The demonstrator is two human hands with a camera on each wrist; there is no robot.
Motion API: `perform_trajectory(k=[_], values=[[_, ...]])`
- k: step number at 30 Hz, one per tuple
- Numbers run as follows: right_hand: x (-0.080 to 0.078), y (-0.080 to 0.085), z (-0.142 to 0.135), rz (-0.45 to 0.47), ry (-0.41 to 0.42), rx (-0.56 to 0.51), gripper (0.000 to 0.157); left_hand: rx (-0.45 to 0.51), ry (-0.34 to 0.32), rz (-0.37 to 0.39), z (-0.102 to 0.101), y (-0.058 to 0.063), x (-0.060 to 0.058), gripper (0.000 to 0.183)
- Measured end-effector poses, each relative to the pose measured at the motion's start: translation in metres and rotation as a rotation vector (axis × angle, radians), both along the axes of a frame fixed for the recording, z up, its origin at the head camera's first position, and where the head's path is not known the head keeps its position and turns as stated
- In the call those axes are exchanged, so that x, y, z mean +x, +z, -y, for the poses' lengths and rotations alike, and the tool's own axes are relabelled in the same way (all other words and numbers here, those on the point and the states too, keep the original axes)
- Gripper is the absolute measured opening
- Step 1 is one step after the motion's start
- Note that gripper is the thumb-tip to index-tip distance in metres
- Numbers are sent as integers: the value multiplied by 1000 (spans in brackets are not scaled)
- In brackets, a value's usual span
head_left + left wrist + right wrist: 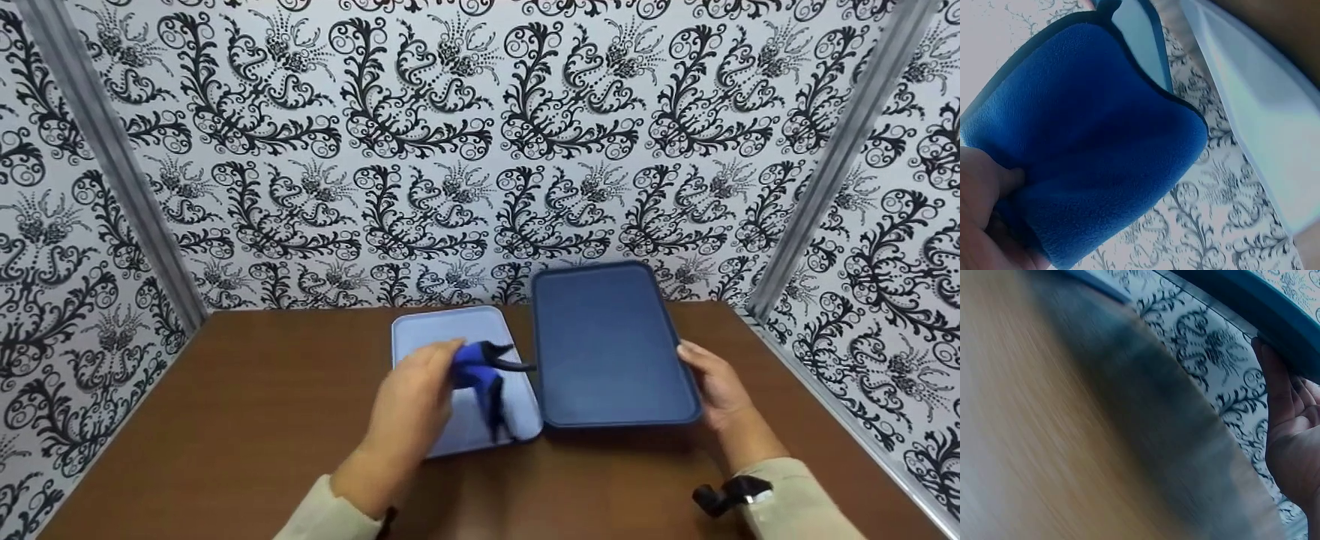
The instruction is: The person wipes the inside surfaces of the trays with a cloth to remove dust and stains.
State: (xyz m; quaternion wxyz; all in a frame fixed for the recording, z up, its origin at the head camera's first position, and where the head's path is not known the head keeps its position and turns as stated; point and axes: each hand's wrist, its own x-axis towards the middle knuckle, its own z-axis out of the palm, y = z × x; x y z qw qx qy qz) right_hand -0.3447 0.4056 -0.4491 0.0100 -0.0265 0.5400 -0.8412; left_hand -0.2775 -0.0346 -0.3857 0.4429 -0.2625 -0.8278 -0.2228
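My left hand (411,401) pinches a blue plush cloth (1089,124) with a dark edging; in the head view the cloth looks bunched and blurred. One dark corner of it reaches toward the left edge of a dark blue tray (611,345). My right hand (720,386) grips that tray by its right side, holding it tilted up with its inner face toward me. In the right wrist view, fingers lie against the underside of the tray (1252,309). Below the cloth is a smaller pale blue tray (442,326), partly hidden by my left hand.
A brown wooden table (285,390) lies under everything. Patterned black-and-white wall panels (450,150) stand behind and at both sides, joined by grey corner strips (832,150). A black wrist device (731,495) sits at my right sleeve.
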Motion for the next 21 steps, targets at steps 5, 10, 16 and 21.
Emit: perform_trajectory(k=[5,10,16,21], values=[[-1,2,-21,13,86,15,46,19,50,4,26,-3,-2,35],[-1,-1,-39,37,145,30,49,26,92,34,42,-5,-2,33],[-9,-6,-51,90,63,106,45,26,125,71,52,-6,-4,29],[-14,-8,-51,156,12,112,43,25,143,72,57,-7,-6,29]])
